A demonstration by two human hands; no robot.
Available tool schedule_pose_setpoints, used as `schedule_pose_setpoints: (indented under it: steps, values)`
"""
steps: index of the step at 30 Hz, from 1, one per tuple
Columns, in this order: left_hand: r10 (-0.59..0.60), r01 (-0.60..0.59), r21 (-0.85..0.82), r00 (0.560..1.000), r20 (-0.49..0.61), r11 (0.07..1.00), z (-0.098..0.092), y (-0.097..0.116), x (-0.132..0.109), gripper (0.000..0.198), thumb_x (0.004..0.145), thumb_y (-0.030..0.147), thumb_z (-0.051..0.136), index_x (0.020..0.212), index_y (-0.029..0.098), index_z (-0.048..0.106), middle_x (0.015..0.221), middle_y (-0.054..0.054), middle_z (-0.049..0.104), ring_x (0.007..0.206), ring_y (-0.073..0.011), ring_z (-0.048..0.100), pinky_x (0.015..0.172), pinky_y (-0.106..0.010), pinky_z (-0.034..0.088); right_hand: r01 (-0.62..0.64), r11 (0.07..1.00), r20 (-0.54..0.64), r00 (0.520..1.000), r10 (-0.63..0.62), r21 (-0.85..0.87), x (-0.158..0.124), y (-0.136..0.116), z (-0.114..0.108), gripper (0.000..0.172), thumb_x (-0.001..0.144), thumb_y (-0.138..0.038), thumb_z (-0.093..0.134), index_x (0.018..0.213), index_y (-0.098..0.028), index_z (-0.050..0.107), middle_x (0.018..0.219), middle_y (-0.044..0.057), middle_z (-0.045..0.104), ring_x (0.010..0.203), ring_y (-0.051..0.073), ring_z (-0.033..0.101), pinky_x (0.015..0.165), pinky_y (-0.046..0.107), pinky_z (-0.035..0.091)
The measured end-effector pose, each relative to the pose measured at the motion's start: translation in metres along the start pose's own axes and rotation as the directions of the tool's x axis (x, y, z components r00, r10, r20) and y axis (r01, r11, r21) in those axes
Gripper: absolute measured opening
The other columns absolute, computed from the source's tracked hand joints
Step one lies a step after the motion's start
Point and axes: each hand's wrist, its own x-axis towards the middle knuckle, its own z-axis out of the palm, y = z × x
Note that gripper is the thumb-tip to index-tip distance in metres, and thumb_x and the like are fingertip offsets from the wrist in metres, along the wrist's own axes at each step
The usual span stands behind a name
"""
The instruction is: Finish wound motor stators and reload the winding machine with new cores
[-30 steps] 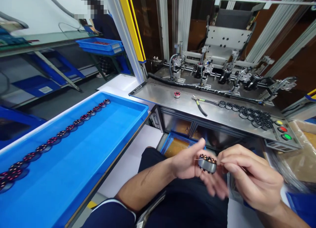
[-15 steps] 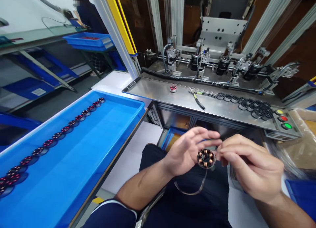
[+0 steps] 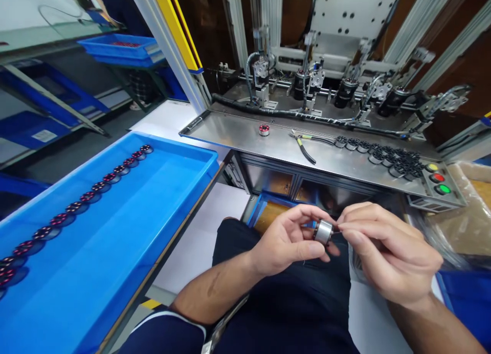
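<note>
Above my lap, my left hand [image 3: 291, 241] grips a small round motor stator [image 3: 323, 231] between thumb and fingers, its grey metal side turned toward me. My right hand [image 3: 387, 251] is pinched at the stator's right edge, thumb and forefinger closed on a thin wire end too fine to see clearly. Both hands meet in front of the steel workbench [image 3: 245, 131].
A blue tray [image 3: 126, 231] at my left holds a diagonal row of several wound stators [image 3: 82, 198]. On the bench lie one stator [image 3: 264, 130], pliers [image 3: 305, 148], a cluster of black rings [image 3: 387, 157] and coloured buttons [image 3: 437, 178]. Machine fixtures [image 3: 307, 83] stand behind.
The stator has been turned in my left hand from coils facing me to its metal side facing me. A loose strip hanging below it is gone. My view has tilted downward.
</note>
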Motion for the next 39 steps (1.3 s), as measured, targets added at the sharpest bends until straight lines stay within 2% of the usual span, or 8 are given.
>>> schedule_pose_setpoints:
  steps: [4,10,18,23,28,32,36,39]
  values:
    - [0.236,-0.228,0.075,0.965,-0.117,0.971,-0.001,-0.002,0.0,0.056,0.062,0.009,0.089,0.106,0.027,0.059,0.125,-0.001,0.063,0.113,-0.0209,0.068,0.096,-0.033,0.056,-0.055,0.998,-0.047,0.997,0.053,-0.032,0.0,-0.001,0.001,0.02,0.081,-0.001,0.066,0.089,-0.018,0.073,0.078,0.003,0.07,0.071,0.016,0.066,0.062,0.03,0.054]
    - [0.054,-0.032,0.141,0.987,-0.151,0.989,-0.003,-0.004,0.001,0.048,0.067,0.029,0.09,0.106,0.017,0.065,0.1,-0.006,0.072,0.084,-0.016,0.071,0.08,-0.029,0.059,-0.072,0.997,-0.053,0.996,0.073,0.013,-0.001,0.001,0.002,0.02,0.083,-0.001,0.065,0.087,-0.019,0.073,0.075,0.003,0.069,0.068,0.015,0.065,0.058,0.028,0.052]
    - [0.267,-0.246,0.157,0.954,-0.135,0.957,-0.005,-0.002,0.004,0.037,0.068,0.011,0.086,0.1,0.024,0.072,0.117,-0.002,0.069,0.099,-0.0147,0.071,0.09,-0.027,0.056,-0.239,0.964,-0.21,0.943,0.258,0.112,-0.018,-0.007,0.017,0.018,0.086,-0.003,0.063,0.085,-0.019,0.071,0.077,0.002,0.064,0.066,0.012,0.059,0.056,0.026,0.047]
    - [0.252,-0.238,0.108,0.956,-0.153,0.965,-0.011,0.001,0.009,0.037,0.064,0.008,0.088,0.094,0.023,0.071,0.113,-0.001,0.07,0.104,-0.0182,0.072,0.094,-0.032,0.056,-0.511,0.679,-0.036,0.785,0.619,0.527,-0.03,-0.018,0.038,0.014,0.092,-0.019,0.064,0.078,-0.02,0.069,0.07,0.0,0.062,0.063,0.011,0.059,0.06,0.024,0.048]
    - [0.24,-0.231,0.098,0.966,-0.1,0.968,-0.012,0.007,0.011,0.036,0.066,0.012,0.088,0.095,0.023,0.069,0.112,-0.001,0.07,0.103,-0.0179,0.072,0.092,-0.031,0.056,-0.591,0.401,0.144,0.666,0.732,0.7,-0.031,-0.014,0.05,0.02,0.085,-0.029,0.072,0.069,-0.017,0.068,0.061,0.002,0.064,0.056,0.01,0.057,0.055,0.021,0.048]
    - [0.231,-0.222,0.118,0.971,-0.068,0.968,-0.012,0.009,0.01,0.035,0.065,0.012,0.088,0.094,0.023,0.07,0.111,-0.002,0.071,0.104,-0.0176,0.071,0.091,-0.03,0.057,-0.532,0.309,0.219,0.711,0.668,0.788,-0.032,-0.006,0.046,0.025,0.087,-0.04,0.067,0.086,-0.015,0.074,0.072,0.007,0.069,0.063,0.016,0.064,0.053,0.026,0.053]
    - [0.151,-0.14,0.218,0.988,-0.035,0.966,-0.016,0.007,0.009,0.034,0.067,0.02,0.088,0.096,0.02,0.07,0.12,-0.01,0.069,0.098,-0.023,0.073,0.066,-0.027,0.06,-0.552,0.232,0.338,0.736,0.586,0.801,-0.031,-0.003,0.046,0.035,0.092,-0.045,0.058,0.096,-0.015,0.075,0.078,0.01,0.069,0.07,0.019,0.066,0.06,0.03,0.057]
    - [0.144,-0.121,0.325,0.988,-0.048,0.938,-0.02,0.008,0.007,0.059,0.061,0.031,0.092,0.113,0.023,0.066,0.135,-0.014,0.063,0.116,-0.0286,0.066,0.076,-0.031,0.061,-0.532,0.324,0.285,0.768,0.574,0.782,-0.033,0.003,0.048,0.028,0.093,-0.041,0.06,0.097,-0.017,0.073,0.079,0.007,0.068,0.067,0.015,0.064,0.061,0.028,0.056]
